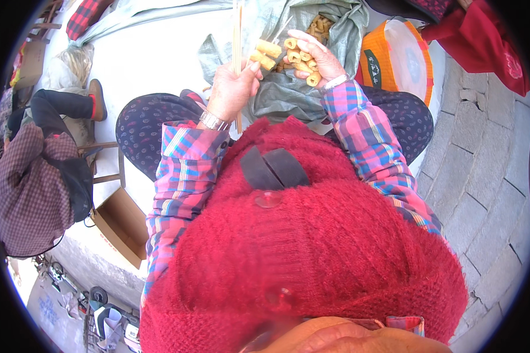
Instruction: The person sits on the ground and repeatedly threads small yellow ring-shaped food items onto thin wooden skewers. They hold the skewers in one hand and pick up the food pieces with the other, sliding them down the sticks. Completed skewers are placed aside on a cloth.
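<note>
My left hand [234, 86] is closed around a bundle of thin wooden sticks [237, 39]. Two tubular golden-brown food pieces [265, 55] lie side by side at its thumb, one above the other; a pale stick reaches up beside them. My right hand [316, 59] holds several more hollow golden rolls [304, 59] in its curled fingers. Beneath and behind both hands spreads a grey-green woven plastic sack [282, 95], and more of the rolls [320, 26] lie in its opening.
An orange bag [380, 57] stands right of the sack, near a person's red sleeve [481, 39]. At the left a person in a checked top [31, 185] sits by a wooden stool [110, 176] and an open cardboard box [121, 225]. A grey block wall [472, 176] runs along the right.
</note>
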